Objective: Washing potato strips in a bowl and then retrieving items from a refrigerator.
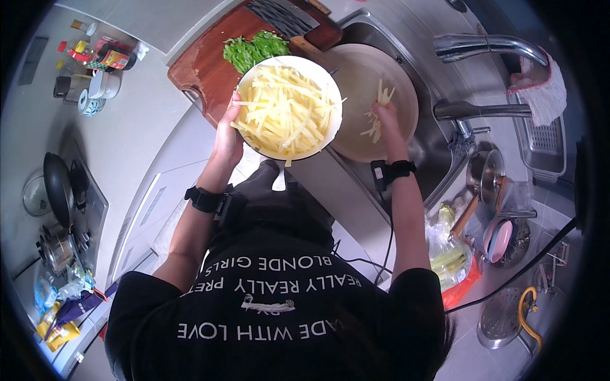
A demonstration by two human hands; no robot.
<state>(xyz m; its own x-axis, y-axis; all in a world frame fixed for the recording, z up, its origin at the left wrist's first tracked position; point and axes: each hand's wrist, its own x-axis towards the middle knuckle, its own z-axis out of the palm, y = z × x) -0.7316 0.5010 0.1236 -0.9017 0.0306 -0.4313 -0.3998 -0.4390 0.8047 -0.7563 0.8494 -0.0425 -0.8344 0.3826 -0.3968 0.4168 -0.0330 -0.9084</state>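
Note:
My left hand (pixel 230 133) grips the rim of a white bowl (pixel 335 90) heaped with pale yellow potato strips (pixel 288 112). A few strips hang over its edge. In the sink (pixel 424 147) stands a large round basin (pixel 348 62) of cloudy water. My right hand (pixel 387 116) is over or in this basin, its fingers closed around a small bunch of potato strips (pixel 384 94). More strips show just beside the fingers; whether they float or are held I cannot tell. Behind the bowl, chopped green peppers (pixel 255 49) lie on a wooden cutting board (pixel 200 64).
A cleaver (pixel 281 19) rests on the board, its wooden handle reaching towards the basin. The faucet (pixel 481 110) juts over the sink's right side. Bottles and jars (pixel 97 62) stand at left, near a wok (pixel 58 190) on the stove. Bagged vegetables (pixel 448 262) sit at right.

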